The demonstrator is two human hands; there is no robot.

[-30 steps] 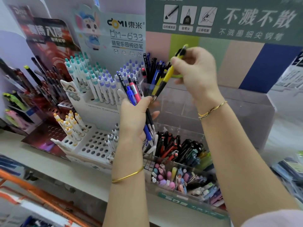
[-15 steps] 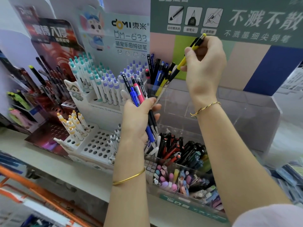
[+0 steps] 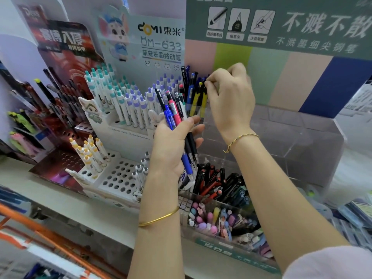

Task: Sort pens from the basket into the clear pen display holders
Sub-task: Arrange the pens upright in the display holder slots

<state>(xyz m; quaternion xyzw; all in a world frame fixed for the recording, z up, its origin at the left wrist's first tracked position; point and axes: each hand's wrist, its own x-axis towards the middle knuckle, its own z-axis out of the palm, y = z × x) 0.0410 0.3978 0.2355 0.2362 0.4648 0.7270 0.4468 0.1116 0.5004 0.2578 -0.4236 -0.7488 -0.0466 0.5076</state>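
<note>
A single wide-angle camera rides on my head, facing forward and down along both forearms. It sits close: my left hand (image 3: pixel 171 146) fills the middle of the view, my right hand (image 3: pixel 231 97) just above and right of it. Beyond the hands it faces the backboard (image 3: pixel 281 77); below the left hand runs the shelf (image 3: pixel 60 200), slanting across the frame.

Right hand (image 3: pixel 231 97) fingertips blurred; grip on yellow pen (image 3: pixel 204 96) unclear.

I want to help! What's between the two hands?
In the head view, yellow pens standing in the clear holder sit between the left hand and right hand.
</note>
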